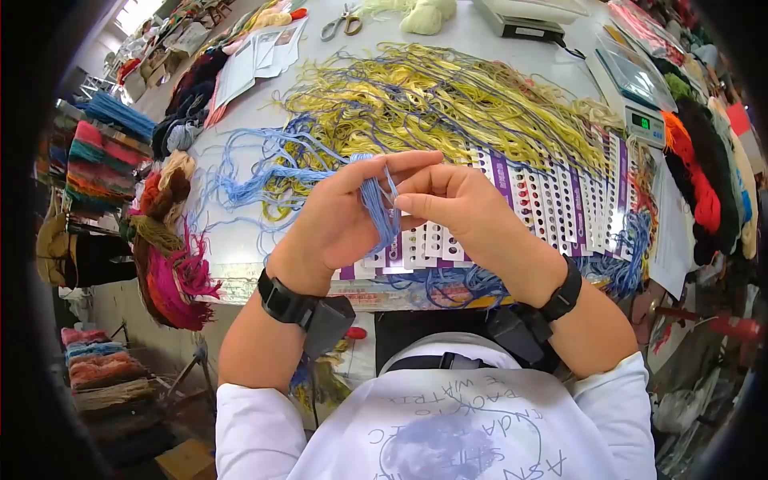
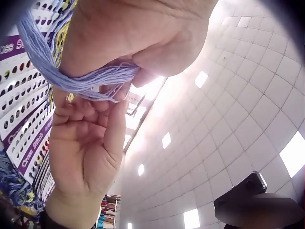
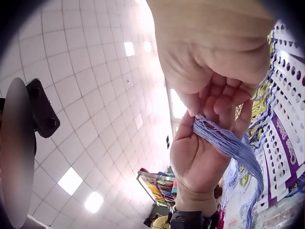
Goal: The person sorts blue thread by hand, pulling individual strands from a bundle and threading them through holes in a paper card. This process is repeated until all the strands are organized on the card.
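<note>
A bundle of light blue embroidery thread hangs over my left hand, with more blue strands spread on the table to its left. My left thumb and fingers grip the bundle near its end. My right hand faces it, thumb and index finger pinching strands at the bundle. In the right wrist view the thread runs across the left palm to the right thumb tip. From the left wrist view, the bundle's cut ends stick out between the two hands.
Yellow and violet thread covers the middle of the table, behind purple-and-white punched cards. Scissors lie at the back, a digital scale at the right. Pink and red skeins hang at the left edge.
</note>
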Motion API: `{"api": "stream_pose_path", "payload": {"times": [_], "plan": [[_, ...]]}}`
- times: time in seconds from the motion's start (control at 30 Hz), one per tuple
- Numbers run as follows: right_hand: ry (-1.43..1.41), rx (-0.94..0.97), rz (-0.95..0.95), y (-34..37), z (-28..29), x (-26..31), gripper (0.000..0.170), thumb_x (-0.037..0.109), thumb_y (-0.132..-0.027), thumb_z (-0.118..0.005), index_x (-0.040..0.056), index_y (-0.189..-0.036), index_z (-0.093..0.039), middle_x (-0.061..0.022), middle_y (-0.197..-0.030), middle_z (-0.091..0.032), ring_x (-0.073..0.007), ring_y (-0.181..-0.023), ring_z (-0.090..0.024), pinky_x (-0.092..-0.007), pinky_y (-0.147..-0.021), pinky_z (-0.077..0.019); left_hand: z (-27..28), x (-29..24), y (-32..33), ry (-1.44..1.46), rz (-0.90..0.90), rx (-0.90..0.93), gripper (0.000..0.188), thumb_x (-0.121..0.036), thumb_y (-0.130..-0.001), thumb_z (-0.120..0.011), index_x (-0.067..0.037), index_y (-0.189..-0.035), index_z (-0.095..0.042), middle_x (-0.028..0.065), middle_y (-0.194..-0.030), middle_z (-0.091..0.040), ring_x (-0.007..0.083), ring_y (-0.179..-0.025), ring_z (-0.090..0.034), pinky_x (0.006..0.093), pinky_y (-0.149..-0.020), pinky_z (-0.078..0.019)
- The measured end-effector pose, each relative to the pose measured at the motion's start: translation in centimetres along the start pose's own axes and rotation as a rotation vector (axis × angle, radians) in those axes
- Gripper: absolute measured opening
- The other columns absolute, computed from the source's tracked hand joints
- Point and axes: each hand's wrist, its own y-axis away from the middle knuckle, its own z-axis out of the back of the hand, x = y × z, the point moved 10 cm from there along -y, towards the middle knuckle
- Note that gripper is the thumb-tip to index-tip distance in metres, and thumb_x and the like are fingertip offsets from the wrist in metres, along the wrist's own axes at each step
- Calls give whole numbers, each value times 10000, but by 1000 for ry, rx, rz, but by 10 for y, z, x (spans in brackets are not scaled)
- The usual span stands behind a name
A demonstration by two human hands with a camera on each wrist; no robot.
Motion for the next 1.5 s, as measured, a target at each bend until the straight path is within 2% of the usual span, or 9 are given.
{"api": "stream_pose_path", "payload": {"times": [0.47,0.53,0.8,0.97,1.13,1.23,1.3,1.33,1.5], "plan": [[21,-29,38,3,5,1,126,81,-801,-636,-31,-857,-624,-66,-793,-632,-117,-699,-603,-233,-645,-494,6,-2,1,70,-15,18,475,-265,-940,-358,76,-1258,-448,151,-1195,-568,221,-1027,-585,330,-886,-470],[65,-65,-31,3,15,-7,106,90,-789,-641,0,-842,-619,-51,-813,-629,-104,-727,-588,-215,-671,-468,34,-9,7,22,-66,-295,434,-258,-940,-385,59,-1215,-496,115,-1018,-628,186,-919,-602,300,-775,-491],[-518,47,-71,20,41,11,78,110,-875,-500,59,-918,-541,4,-665,-503,-156,-722,-569,-374,-824,-472,46,-25,16,-6,-18,-33,307,-217,-945,-428,8,-1074,-592,-78,-513,-289,54,-428,-303,226,-467,-320],[-587,-281,104,129,233,97,240,93,-945,-437,116,-706,-419,45,-553,-316,-61,-508,-358,-238,-584,-359,202,-169,119,81,-457,-603,170,-148,-962,-430,-106,-828,-525,-89,-543,-215,28,-423,-172,194,-347,-152],[-599,-1010,490,417,536,195,287,80,-931,-420,113,-653,-356,40,-523,-234,-77,-404,-234,-214,-389,-222,356,-259,251,465,-752,-725,198,-142,-968,-387,-42,-943,-556,-61,-535,-203,56,-415,-186,213,-374,-164],[-218,-1035,599,393,486,258,272,97,-935,-442,107,-679,-351,36,-554,-245,-71,-418,-214,-216,-383,-206,386,-302,263,325,-974,-732,192,-123,-955,-411,-32,-995,-576,-63,-535,-203,59,-412,-184,207,-376,-159],[-97,-908,572,309,413,250,214,123,-927,-497,77,-730,-429,46,-596,-321,-50,-437,-252,-190,-385,-222,291,-260,171,97,-759,-576,189,-116,-937,-453,-25,-1052,-573,-73,-546,-229,42,-423,-202,200,-375,-164],[107,-1179,521,244,303,226,81,124,-898,-548,46,-882,-560,63,-631,-404,-23,-476,-341,-152,-406,-247,230,-230,129,-84,-693,-604,208,-115,-926,-479,-21,-1091,-563,-80,-554,-244,30,-431,-215,196,-372,-172],[529,-512,32,42,155,61,236,215,-823,-642,13,-946,-651,10,-719,-596,-67,-576,-500,-209,-512,-408,89,-20,-9,-347,132,-271,347,-228,-905,-535,-44,-1199,-536,-125,-575,-291,-5,-432,-250,170,-366,-192]]}}
